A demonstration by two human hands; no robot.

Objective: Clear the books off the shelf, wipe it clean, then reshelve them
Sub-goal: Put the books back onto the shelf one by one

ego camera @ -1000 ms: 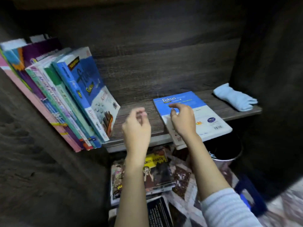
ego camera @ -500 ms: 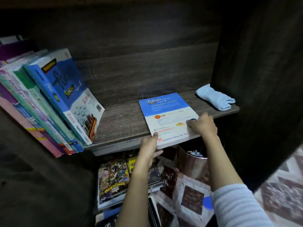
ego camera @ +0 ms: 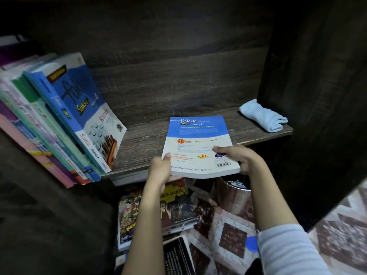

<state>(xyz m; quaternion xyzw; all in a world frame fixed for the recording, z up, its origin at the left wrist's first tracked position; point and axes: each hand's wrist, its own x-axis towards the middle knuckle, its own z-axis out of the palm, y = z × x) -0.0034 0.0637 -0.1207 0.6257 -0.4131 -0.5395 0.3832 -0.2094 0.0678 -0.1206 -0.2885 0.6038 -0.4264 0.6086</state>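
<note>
- Since half a second earlier, both hands had closed on the blue-and-white book (ego camera: 198, 139), and its near end had come forward past the front lip of the shelf (ego camera: 143, 139).
- Left hand (ego camera: 159, 168) pinched the near left corner, thumb on the cover and fingers curled underneath.
- Right hand (ego camera: 241, 158) gripped the near right corner by the barcode, fingers laid over the cover and the palm wrapped round the edge.
- This book lay straight ahead of the hands, cover up. Its long axis ran from the person toward the back panel, and its far end was above the board. Whether that end touched the wood was hard to judge from this angle.
- A row of leaning books (ego camera: 59, 120) stood at the left end of the shelf, well apart from the held book, with bare board between.
- Of the two hands, the left was nearer that row, so standing the book against it would probably mean swinging it left and tipping it upright.
- At the right end lay a folded pale-blue cloth (ego camera: 262, 118), clear of both hands.
- Below the shelf, comics (ego camera: 174, 207) lay under the forearms.
</note>
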